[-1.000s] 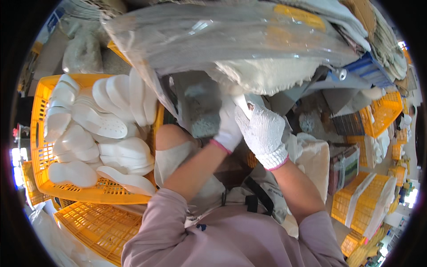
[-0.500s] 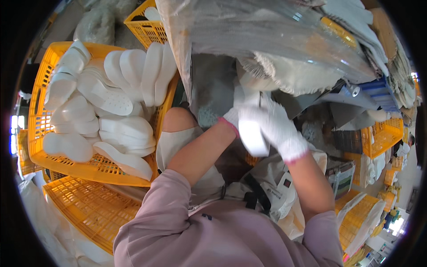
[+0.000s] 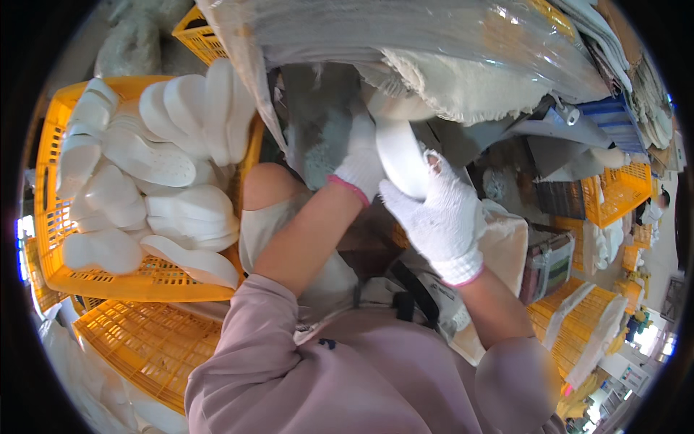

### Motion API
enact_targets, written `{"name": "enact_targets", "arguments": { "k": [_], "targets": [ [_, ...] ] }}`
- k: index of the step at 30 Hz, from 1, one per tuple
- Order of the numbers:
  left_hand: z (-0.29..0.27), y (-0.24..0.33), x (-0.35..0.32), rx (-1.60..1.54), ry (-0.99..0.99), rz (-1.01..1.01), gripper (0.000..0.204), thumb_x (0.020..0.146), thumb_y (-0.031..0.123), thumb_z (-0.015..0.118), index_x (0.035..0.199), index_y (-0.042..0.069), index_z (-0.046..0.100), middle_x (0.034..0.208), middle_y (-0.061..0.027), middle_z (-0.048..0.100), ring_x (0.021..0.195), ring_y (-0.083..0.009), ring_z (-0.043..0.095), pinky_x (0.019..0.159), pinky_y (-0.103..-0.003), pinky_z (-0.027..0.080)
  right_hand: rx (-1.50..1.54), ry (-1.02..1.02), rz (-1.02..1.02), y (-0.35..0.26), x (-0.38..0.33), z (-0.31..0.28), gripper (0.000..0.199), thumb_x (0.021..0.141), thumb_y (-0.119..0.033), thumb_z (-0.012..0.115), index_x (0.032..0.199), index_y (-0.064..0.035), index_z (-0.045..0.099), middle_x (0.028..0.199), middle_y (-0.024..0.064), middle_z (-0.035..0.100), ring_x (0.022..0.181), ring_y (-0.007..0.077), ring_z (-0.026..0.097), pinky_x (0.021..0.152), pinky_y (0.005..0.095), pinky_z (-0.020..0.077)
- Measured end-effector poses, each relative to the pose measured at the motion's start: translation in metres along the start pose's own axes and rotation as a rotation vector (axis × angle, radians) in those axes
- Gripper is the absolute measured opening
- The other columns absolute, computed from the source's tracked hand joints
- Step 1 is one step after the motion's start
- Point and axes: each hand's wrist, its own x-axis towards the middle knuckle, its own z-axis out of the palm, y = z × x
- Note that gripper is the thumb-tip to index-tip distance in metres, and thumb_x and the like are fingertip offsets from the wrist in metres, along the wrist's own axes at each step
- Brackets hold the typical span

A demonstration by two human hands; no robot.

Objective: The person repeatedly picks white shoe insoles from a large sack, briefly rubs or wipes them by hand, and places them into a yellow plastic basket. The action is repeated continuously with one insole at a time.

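Both my hands wear white knit gloves with pink cuffs. Between them is a white shoe sole [image 3: 402, 160], its far end against or just under a blurred beige rounded surface [image 3: 399, 106]. My left hand [image 3: 361, 160] lies along the sole's left side, its fingertips lost in blur and shadow. My right hand [image 3: 447, 217] grips the near end, thumb to the left and fingers on the right edge; one glove fingertip looks worn through. A frayed off-white cloth [image 3: 470, 90] hangs just beyond the sole.
At left, a yellow crate [image 3: 137, 291] holds many white soles [image 3: 148, 155], above another yellow crate [image 3: 148, 343]. Plastic sheeting [image 3: 405, 32] covers the surface ahead. A dusty grey hollow [image 3: 318, 116] lies beyond my knee [image 3: 267, 186]. More yellow crates [image 3: 618, 189] stand at right.
The sole has turned, its far end now up by the rounded surface. My right hand has moved down off its top to the near end; my left has shifted left along its side.
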Motion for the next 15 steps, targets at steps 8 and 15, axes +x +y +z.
{"name": "enact_targets", "arguments": {
  "k": [8, 15],
  "targets": [
    [-0.018, 0.015, -0.017, 0.077, 0.083, -0.129, 0.046, 0.109, 0.035, 0.039, 0.121, -0.003, 0.061, 0.1, -0.0213, 0.071, 0.091, -0.0406, 0.072, 0.08, -0.056, 0.062, 0.03, 0.094, 0.058, 0.016, -0.017, 0.023, 0.054, 0.081, -0.037, 0.09, 0.114, 0.0003, 0.069, 0.088, 0.0198, 0.076, 0.079, 0.0379, 0.076, 0.072, 0.0436, 0.0606],
    [-0.019, -0.027, -0.025, 0.987, 0.232, 0.661, 0.042, 0.11, 0.038, 0.046, 0.122, 0.0, 0.062, 0.11, -0.0155, 0.072, 0.098, -0.0289, 0.071, 0.086, -0.042, 0.059, -0.006, 0.188, 0.1, 0.036, 0.018, 0.053, 0.041, 0.08, -0.042, 0.087, 0.094, -0.0053, 0.076, 0.084, 0.0178, 0.075, 0.078, 0.0386, 0.075, 0.071, 0.0464, 0.059]
  ]
}}
